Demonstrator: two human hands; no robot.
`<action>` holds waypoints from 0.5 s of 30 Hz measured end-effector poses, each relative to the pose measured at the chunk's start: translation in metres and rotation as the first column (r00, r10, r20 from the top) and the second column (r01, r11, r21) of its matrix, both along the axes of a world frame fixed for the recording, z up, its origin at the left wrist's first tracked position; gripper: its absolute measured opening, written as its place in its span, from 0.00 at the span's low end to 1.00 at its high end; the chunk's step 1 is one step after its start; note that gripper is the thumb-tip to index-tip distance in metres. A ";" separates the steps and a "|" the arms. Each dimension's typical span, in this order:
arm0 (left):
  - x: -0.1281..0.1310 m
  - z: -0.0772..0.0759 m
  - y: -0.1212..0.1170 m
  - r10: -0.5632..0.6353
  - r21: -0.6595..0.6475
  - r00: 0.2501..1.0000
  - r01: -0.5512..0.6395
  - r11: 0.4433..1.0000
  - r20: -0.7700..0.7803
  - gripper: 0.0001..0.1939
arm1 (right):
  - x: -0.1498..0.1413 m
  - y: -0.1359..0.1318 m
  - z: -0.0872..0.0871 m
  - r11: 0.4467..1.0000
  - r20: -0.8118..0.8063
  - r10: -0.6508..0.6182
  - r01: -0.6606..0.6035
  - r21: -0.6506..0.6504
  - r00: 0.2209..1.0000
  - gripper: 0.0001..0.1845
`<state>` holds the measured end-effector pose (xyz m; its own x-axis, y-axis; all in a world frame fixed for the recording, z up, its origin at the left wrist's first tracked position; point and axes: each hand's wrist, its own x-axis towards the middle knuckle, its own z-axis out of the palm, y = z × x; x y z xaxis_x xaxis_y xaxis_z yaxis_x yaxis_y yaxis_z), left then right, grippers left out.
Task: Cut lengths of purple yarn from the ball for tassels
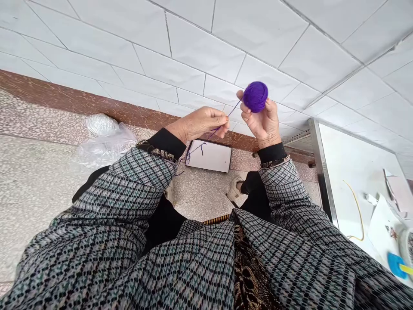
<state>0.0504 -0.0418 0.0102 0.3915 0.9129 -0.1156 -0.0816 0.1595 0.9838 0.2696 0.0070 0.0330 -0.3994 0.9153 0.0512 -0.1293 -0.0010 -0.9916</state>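
Observation:
A ball of deep purple yarn sits in my right hand, whose fingers curl around its lower side. My left hand pinches a thin strand of the purple yarn between thumb and fingers. That strand runs across the gap to the ball. Below my left hand, a looser length of yarn hangs down and trails toward my left sleeve. Both sleeves are grey checked cloth with black cuffs.
On the speckled stone floor lie a black-framed white board and a crumpled clear plastic bag. A brown skirting band meets the white tiled wall. A steel-edged white table at right holds a yellow cord and papers.

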 end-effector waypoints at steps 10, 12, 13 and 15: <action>-0.035 -0.038 -0.001 -0.111 -0.039 0.976 0.105 0.994 -0.187 0.11 | 0.076 0.030 0.038 0.891 -0.206 -0.371 0.409 0.195 0.906 0.21; -0.053 -0.057 -0.002 -0.157 -0.021 0.957 0.156 0.987 -0.243 0.16 | 0.095 0.030 0.044 0.845 -0.215 -0.458 0.498 0.196 0.862 0.18; -0.063 -0.068 -0.004 -0.171 -0.027 0.947 0.170 0.985 -0.273 0.19 | 0.104 0.030 0.047 0.824 -0.217 -0.503 0.540 0.174 0.837 0.17; -0.087 -0.091 -0.009 -0.178 -0.066 0.924 0.165 0.984 -0.338 0.26 | 0.122 0.030 0.049 0.788 -0.183 -0.582 0.605 0.116 0.793 0.17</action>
<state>-0.0362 -0.0505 -0.0806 0.4726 0.8282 -0.3011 0.2893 0.1769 0.9407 0.3918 0.0372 0.0817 0.2410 0.9430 0.2294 -0.1791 0.2755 -0.9445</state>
